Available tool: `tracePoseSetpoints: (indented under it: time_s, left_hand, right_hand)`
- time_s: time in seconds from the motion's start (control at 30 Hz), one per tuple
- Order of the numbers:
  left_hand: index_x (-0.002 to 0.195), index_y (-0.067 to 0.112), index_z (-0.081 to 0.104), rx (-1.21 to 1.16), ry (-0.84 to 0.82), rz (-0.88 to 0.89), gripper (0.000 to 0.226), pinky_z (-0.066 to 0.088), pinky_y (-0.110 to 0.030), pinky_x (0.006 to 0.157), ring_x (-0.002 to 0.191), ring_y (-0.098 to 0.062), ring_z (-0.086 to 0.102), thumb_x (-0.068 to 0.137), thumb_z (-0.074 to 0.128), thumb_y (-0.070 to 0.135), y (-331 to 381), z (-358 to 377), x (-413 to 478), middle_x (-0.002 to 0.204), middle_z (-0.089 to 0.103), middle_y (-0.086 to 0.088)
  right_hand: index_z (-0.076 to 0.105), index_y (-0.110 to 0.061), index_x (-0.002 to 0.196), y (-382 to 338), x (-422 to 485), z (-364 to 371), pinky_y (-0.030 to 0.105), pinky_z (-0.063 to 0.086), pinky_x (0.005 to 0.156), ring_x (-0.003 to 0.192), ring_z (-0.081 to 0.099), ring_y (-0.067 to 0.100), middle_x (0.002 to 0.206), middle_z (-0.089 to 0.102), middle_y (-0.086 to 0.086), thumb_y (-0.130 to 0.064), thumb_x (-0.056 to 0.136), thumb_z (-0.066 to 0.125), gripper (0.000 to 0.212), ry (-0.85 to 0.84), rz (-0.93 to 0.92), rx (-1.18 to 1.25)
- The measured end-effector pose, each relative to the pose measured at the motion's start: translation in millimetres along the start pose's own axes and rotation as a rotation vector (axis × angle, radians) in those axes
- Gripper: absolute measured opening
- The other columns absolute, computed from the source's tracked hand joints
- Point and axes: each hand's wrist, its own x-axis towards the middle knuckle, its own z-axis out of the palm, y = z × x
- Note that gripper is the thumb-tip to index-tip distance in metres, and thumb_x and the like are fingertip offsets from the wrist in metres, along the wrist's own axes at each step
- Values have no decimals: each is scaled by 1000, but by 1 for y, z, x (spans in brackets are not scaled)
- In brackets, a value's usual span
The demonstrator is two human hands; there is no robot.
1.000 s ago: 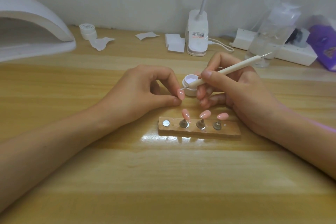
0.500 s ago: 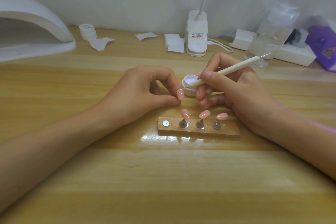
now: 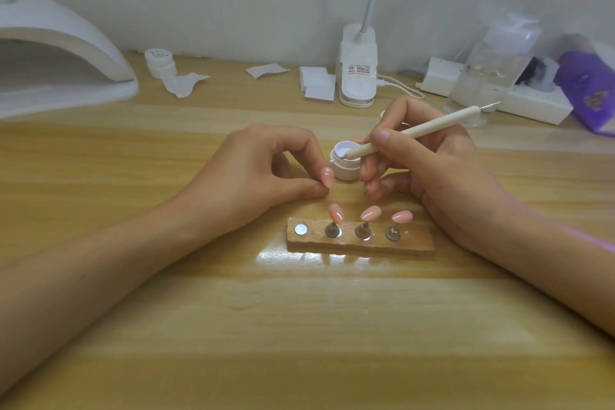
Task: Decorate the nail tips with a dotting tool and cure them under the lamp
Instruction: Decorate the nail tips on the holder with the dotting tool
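As left hand [image 3: 263, 173] pinches one tip [image 3: 327, 176] — stand [image 3: 414, 242]: three | dotting tool [image 3: 419, 130]: one

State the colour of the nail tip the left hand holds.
The nail tip is glossy peach-pink; head view shows it.

The big white dome-shaped curing lamp [image 3: 50, 53] at ten o'clock is cut off by the left edge. The purple packet [image 3: 589, 90] at two o'clock is cut off too. The tiny tip of the cream dotting tool [image 3: 432, 125] is too small to tell if it touches the held pink nail tip [image 3: 327, 176].
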Motion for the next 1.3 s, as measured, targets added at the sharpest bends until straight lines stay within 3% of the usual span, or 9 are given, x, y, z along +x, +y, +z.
tracePoseSetpoints:
  time_s: [0.2,0.33,0.53,0.8,0.93,1.13,1.3]
  left_hand:
    - [68,32,69,-14,0,-8,20,38,-10,56,55,-1,56,74,83,19,0,0,1,68,68,14]
    - [68,31,69,-12,0,-12,19,37,-9,55,54,-1,55,74,82,18,-1,0,1,61,64,18]
    - [68,32,70,-25,-2,-8,19,39,-14,56,54,-2,54,74,82,20,-2,0,1,63,66,10]
    - [69,32,69,-33,-10,-4,22,38,-8,57,55,1,58,75,82,15,-1,-1,1,67,68,17]
    - [69,28,70,-36,-6,-34,18,35,-4,53,51,2,54,74,83,16,0,0,1,58,62,23]
    - [70,29,69,-35,-8,-34,16,37,-9,55,52,0,50,74,83,22,-1,0,1,72,68,21]
    - [70,30,67,-19,-9,-12,19,38,-7,58,54,0,53,75,82,18,0,0,1,80,71,19]
  right_hand:
    - [58,-24,70,-1,0,0,26,53,54,60,64,18,71,68,10,-17,91,60,22,8,-26,3]
    - [57,-20,73,0,0,0,26,53,54,59,64,19,70,68,12,-18,90,61,18,5,-3,-2]
    - [54,-12,79,1,0,0,26,56,56,59,65,19,66,68,7,-17,90,61,14,-13,28,-22]
    - [56,-18,74,0,-1,-1,26,54,54,59,65,18,67,67,9,-17,90,61,17,-1,1,-9]
    - [58,-23,71,0,0,-1,25,53,54,60,64,17,68,67,8,-16,92,59,22,10,-53,11]
    - [55,-19,76,-2,-2,-2,26,52,55,58,62,18,68,67,7,-16,94,58,18,102,-116,22]
    - [49,-13,77,-3,0,-7,25,51,53,56,60,16,63,64,2,-10,98,58,22,191,-112,-102]
